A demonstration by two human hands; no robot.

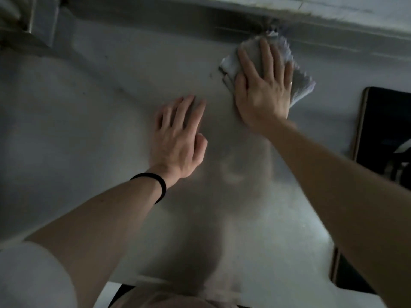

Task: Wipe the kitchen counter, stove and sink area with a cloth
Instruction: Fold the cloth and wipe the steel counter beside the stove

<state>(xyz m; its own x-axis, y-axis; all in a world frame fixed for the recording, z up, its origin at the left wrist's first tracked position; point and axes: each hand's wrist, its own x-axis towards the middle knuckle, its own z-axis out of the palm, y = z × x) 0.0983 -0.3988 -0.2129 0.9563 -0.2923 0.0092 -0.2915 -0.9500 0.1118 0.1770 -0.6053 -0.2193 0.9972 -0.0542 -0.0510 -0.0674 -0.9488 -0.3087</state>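
Note:
A pale folded cloth point(231, 63) lies on the grey metal counter point(89, 112) near its back edge, right of centre. My right hand point(264, 85) presses flat on the cloth with straight, spread fingers. My left hand point(178, 136) is over the bare counter to the left of it, fingers straight and spread, holding nothing; a black band circles that wrist. The cloth's middle is hidden under my right hand.
A black stove top point(387, 121) with a pale rim sits at the right edge of the counter. A raised back ledge point(200, 21) runs along the far side. The counter's front edge point(142, 278) is near my body.

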